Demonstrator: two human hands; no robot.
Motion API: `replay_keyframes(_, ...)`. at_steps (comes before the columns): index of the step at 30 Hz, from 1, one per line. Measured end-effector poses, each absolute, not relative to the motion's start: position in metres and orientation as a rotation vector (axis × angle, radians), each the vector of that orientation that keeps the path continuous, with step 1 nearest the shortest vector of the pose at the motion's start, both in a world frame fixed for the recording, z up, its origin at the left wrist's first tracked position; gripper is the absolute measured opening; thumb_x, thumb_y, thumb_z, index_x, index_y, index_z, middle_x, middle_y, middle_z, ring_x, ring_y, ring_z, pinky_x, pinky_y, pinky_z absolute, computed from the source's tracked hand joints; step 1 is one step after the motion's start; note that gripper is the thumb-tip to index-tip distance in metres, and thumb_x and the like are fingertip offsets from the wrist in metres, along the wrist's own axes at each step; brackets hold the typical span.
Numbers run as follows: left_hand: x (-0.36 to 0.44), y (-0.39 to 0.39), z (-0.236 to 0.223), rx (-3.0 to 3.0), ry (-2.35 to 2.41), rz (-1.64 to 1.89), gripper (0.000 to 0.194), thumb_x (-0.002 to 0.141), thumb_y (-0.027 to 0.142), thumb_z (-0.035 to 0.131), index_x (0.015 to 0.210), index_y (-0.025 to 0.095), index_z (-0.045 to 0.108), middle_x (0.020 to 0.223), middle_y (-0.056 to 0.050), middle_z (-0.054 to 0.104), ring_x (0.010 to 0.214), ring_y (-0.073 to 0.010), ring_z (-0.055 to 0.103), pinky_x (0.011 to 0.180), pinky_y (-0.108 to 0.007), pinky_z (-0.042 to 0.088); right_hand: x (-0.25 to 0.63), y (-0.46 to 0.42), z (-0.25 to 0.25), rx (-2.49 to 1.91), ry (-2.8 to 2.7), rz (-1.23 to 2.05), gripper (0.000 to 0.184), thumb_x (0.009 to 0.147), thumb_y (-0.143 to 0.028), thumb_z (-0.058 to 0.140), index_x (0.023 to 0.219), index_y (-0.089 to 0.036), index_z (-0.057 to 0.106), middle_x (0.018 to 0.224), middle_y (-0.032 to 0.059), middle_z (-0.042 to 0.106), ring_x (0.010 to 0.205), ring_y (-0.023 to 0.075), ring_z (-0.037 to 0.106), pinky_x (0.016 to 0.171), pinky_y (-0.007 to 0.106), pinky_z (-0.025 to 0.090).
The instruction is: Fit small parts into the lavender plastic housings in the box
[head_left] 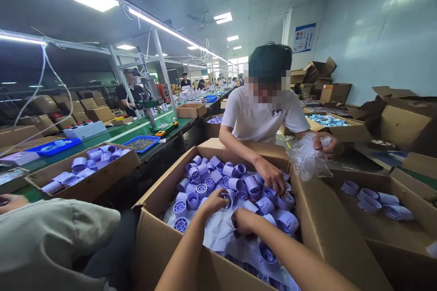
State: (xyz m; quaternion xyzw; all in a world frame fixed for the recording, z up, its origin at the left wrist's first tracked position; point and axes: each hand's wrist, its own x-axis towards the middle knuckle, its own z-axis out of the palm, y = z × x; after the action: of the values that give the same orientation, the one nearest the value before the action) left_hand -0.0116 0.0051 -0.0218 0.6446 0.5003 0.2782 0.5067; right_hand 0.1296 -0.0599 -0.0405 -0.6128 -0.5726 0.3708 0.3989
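In the large open cardboard box lie many light-purple plastic cylinders, some with spoked ends, others hollow. My left hand reaches in near the middle, its fingers closed on the rim of one purple cylinder. Just right of it, my right hand is curled low over a crumpled white plastic sheet; whatever its fingers hold is hidden. More cylinders lie right of that hand, one with an open end near the box's front wall.
Across the box, a co-worker reaches in with one hand and holds clear plastic bags in the other. A box with several purple parts stands right. At left are a grey sleeve, another parts box and a green conveyor.
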Motion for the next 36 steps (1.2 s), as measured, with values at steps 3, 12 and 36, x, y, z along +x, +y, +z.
replay_keyframes(3, -0.006, 0.003, -0.011, 1.434, 1.205, 0.726, 0.019, 0.061, 0.016, 0.057, 0.080, 0.018, 0.061, 0.061, 0.005, 0.051, 0.056, -0.0101, 0.043, 0.054, -0.022, 0.032, 0.138, -0.062, -0.042, -1.629, -1.735, 0.959, 0.044, 0.040, 0.000, 0.071, 0.028, -0.026, 0.038, 0.027, -0.0075, 0.033, 0.040, 0.0158, 0.048, 0.054, 0.032, 0.043)
replay_keyframes(12, -0.007, -0.008, 0.009, 1.065, 1.031, 0.810, 0.023, 0.067, 0.027, 0.056, 0.088, 0.020, 0.055, 0.066, 0.004, 0.052, 0.057, -0.0102, 0.051, 0.057, -0.021, 0.042, 0.136, -0.061, -0.025, -1.755, -2.062, 0.858, 0.023, 0.047, 0.002, 0.062, 0.047, -0.020, 0.056, 0.049, 0.0020, 0.062, 0.061, 0.0230, 0.064, 0.061, 0.030, 0.044)
replay_keyframes(36, -0.017, -0.023, 0.031, 0.990, 0.520, 0.781, 0.050, 0.056, 0.021, 0.062, 0.105, 0.019, 0.067, 0.119, -0.007, 0.063, 0.073, -0.0154, 0.061, 0.065, -0.026, 0.045, 0.148, -0.082, 0.023, -1.029, -0.844, 1.536, 0.055, 0.041, -0.061, 0.079, 0.063, -0.018, 0.054, 0.054, -0.0058, 0.058, 0.044, 0.0070, 0.050, 0.045, 0.020, 0.037)
